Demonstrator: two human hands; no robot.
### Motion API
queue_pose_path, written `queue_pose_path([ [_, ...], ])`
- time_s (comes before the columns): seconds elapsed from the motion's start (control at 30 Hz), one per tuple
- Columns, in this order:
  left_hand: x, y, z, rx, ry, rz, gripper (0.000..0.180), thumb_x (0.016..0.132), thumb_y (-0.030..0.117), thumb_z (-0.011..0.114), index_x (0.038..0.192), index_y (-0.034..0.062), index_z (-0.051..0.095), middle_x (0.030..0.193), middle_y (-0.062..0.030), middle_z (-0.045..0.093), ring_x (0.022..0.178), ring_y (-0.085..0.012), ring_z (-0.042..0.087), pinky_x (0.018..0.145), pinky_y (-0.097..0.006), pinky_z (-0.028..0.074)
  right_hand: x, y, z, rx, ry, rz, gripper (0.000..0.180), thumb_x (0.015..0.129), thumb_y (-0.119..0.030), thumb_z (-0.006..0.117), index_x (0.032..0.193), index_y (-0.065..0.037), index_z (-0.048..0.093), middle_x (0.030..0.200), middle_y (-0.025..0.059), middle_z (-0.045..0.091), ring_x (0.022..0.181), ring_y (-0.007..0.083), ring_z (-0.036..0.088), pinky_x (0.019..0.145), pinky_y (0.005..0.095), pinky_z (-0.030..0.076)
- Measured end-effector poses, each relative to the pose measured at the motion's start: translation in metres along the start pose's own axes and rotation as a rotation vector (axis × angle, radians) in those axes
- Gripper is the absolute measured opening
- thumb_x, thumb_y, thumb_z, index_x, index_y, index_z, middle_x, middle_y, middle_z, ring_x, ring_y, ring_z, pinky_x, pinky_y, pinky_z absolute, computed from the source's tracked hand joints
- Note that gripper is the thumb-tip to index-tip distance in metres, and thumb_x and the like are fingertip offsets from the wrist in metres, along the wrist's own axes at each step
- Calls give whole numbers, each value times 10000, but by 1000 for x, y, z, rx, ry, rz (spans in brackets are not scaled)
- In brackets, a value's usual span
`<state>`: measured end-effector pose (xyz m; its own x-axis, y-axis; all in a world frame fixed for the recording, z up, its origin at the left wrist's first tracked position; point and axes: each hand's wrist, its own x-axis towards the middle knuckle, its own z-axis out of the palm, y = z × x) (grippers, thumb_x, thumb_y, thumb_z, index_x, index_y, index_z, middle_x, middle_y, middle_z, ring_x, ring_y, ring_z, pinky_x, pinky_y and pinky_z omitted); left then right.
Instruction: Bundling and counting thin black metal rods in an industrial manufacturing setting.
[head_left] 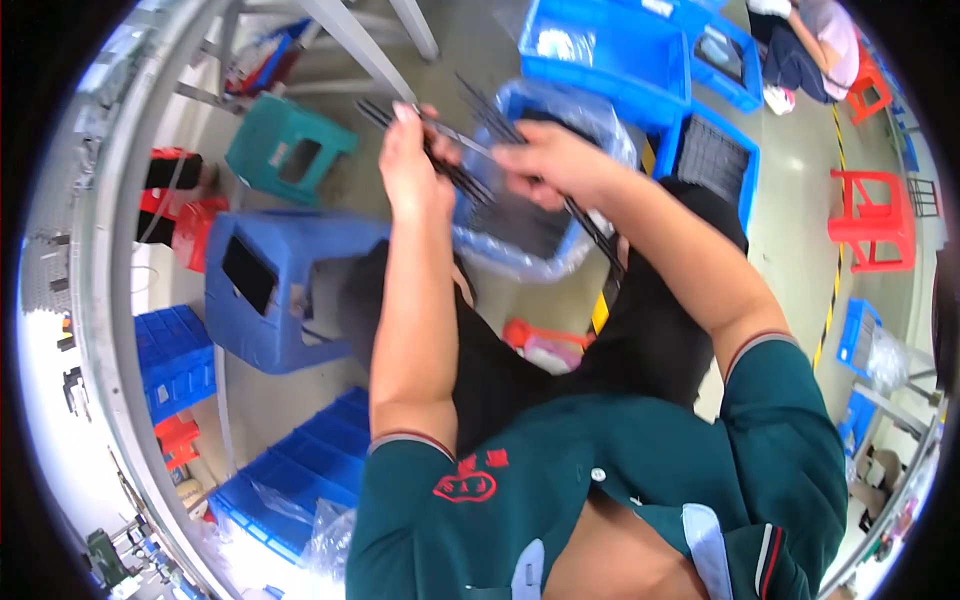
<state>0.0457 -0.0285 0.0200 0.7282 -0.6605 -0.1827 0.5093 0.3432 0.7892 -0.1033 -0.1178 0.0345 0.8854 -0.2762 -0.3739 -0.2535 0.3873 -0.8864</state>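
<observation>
My left hand (408, 165) is closed round a bundle of thin black strips (465, 183), its thumb lying along the top. My right hand (552, 168) grips another bunch of long black strips (596, 236), whose ends stick out above and below the fist. A thin strip spans the gap between the two hands. Below both hands stands a blue bin (462, 215) lined with clear plastic film (520, 262), with dark strips lying inside. Motion blur and the fingers hide the exact shape of the strips' ends.
Blue crates (600, 82) stand beyond the bin, and one at right (752, 190) holds dark parts. Left are a green stool (255, 150), a blue stool (225, 310) and a metal frame (118, 250). Another person (815, 45) sits far right near a red stool (870, 222).
</observation>
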Motion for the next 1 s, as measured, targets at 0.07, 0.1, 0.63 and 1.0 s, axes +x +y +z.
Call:
queue_pose_path([
  [0.07, 4, 3, 7, -47, -44, 8, 288, 917, 314, 545, 860, 31, 547, 652, 9, 377, 535, -103, 346, 476, -251, 311, 1, -5, 0, -31, 32, -52, 209, 895, -256, 554, 884, -67, 466, 583, 9, 455, 415, 55, 365, 348, 210, 257],
  [0.1, 0, -1, 7, 16, -46, 22, 271, 911, 287, 558, 840, 26, 551, 654, 11, 386, 539, -99, 354, 476, -248, 314, 0, -2, 2, -62, 95, -68, 212, 893, -250, 558, 873, -59, 469, 584, 13, 459, 414, 56, 367, 347, 213, 262],
  [0.63, -25, -28, 1, 108, -172, -292, 293, 917, 298, 534, 774, 42, 540, 671, -24, 496, 526, -116, 432, 460, -269, 359, 14, -14, -24, 8, 280, -136, 247, 889, -306, 593, 913, -60, 595, 546, -71, 360, 413, 24, 280, 371, 189, 209],
  [1.0, -56, -35, 7, 113, -547, -720, 292, 890, 325, 580, 772, 63, 528, 675, 13, 445, 545, -91, 386, 479, -237, 315, 25, -41, -102, 246, 574, -319, 241, 860, -278, 609, 744, -104, 490, 484, -86, 304, 371, 40, 237, 361, 232, 165],
])
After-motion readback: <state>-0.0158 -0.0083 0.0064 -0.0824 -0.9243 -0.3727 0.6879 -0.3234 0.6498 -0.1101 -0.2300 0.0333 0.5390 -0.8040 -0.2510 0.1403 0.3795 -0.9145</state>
